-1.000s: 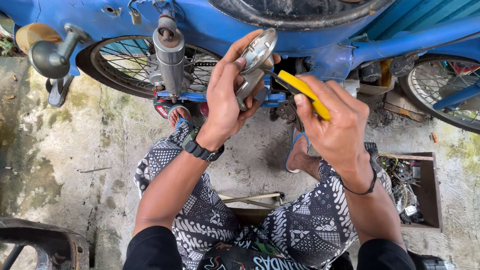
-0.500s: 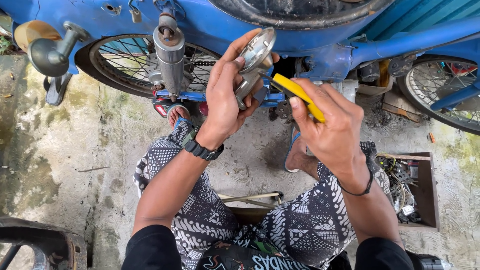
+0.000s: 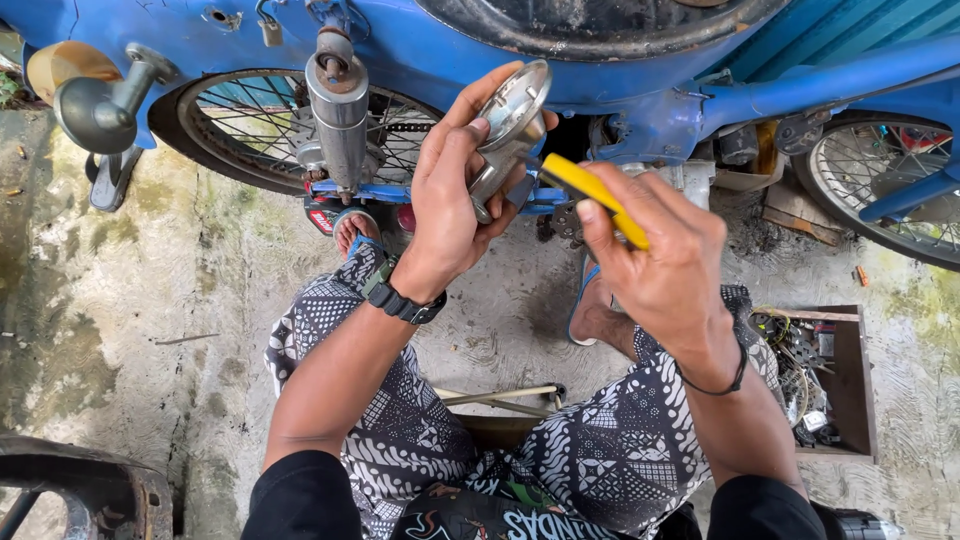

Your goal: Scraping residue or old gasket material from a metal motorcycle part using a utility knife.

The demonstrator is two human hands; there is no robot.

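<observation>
Repair beside blue motorbike (image 3: 640,60): left hand (image 3: 450,200) clasps metal housing (image 3: 510,130) aloft, right hand (image 3: 660,250) pinches yellow tool (image 3: 590,190) into it; a slipping tip could likely gouge fingers (image 3: 505,195).

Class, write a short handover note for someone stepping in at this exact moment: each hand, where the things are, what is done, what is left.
Left hand: grips the round silver metal housing, raised before the blue motorbike frame.
Right hand: holds the yellow-handled tool, tip at the housing's lower edge.
Done: housing is in hand, clear of the bike.
Left: work at the tool tip looks unfinished; wooden box of parts sits to the right.
</observation>
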